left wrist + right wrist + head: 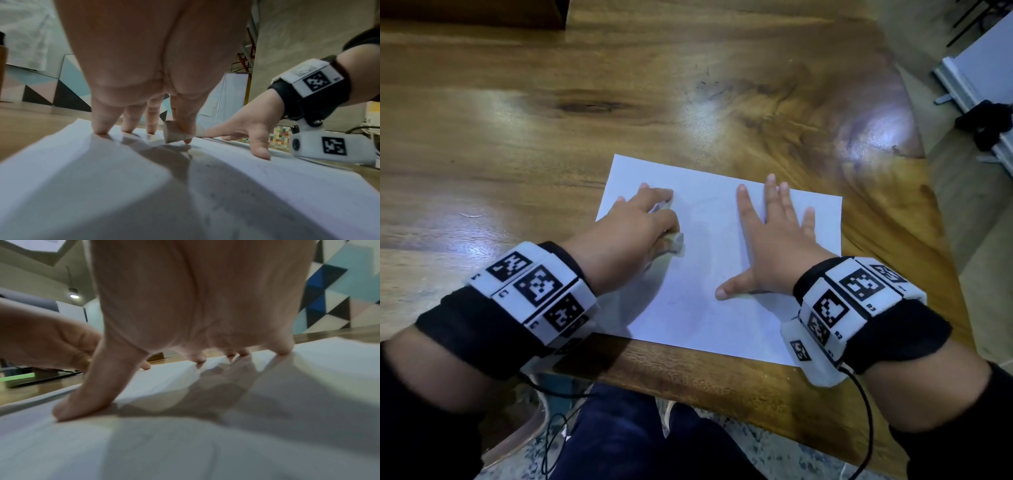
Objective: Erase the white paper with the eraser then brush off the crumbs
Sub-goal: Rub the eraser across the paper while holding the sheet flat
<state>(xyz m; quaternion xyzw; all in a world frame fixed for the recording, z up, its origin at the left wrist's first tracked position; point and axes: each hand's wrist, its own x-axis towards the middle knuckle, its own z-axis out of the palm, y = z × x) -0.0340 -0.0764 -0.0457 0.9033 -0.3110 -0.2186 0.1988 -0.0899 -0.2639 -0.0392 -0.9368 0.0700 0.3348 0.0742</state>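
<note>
Head view: white paper lies flat on the wooden desk, near the desk's 6 o'clock edge, skewed a bit clockwise. Left hand sits on the paper's 9 o'clock side, fingers curled, pinching the eraser between thumb and forefinger; the eraser pokes out at the hand's 3 o'clock. Right hand is spread wide, flat on the paper's 3 o'clock half, fingers pointing to 12, thumb out toward 9. Both wrists carry marker-tagged bands.

Left wrist view: eraser is a pale grey wedge gripped at the thumb, its low edge at or just above the paper; contact unclear. The other left fingertips touch the sheet. Right hand presses down at 3 o'clock. Faint specks on the paper at 5 o'clock, too blurred to identify.

Right wrist view: right hand open, thumb and fingertips planted on the paper. Left hand at 9 o'clock; eraser hidden here.
</note>
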